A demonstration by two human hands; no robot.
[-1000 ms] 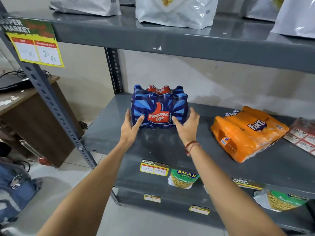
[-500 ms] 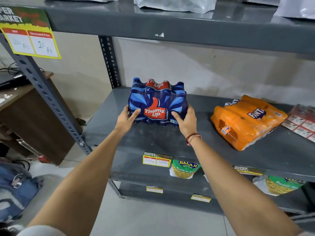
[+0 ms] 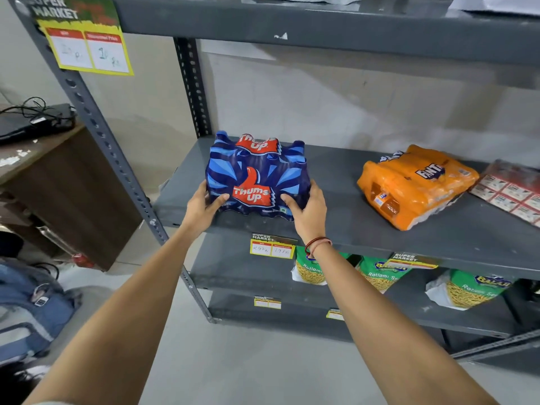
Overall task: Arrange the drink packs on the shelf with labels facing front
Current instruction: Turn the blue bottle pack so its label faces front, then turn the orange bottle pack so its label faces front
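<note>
Since a second ago, both hands have drawn the blue pack forward from the middle of the grey shelf to its front edge, and their hold has shifted from flat palms at the sides to a firmer grasp low on the pack.

Now the left hand grasps the pack's lower left corner, thumb across the front face, fingers hidden behind. The right hand grasps the lower right corner the same way, thumb on the front near the label; a red thread band circles that wrist. The pack stands upright at the left part of the shelf, its base at the front lip, with the red "Thums Up" label facing outward. Whether the base rests on the shelf or is slightly raised, I cannot tell.

Well apart to the right, the orange pack lies on its side on the same shelf, angled, its label turned up and toward the right. Just beside it at the far right lies a red pack, cut off by the frame edge.

Below, green snack bags sit on the lower shelf behind yellow price tags. A larger price sign hangs on the upright at top left. A brown desk stands left of the rack.
</note>
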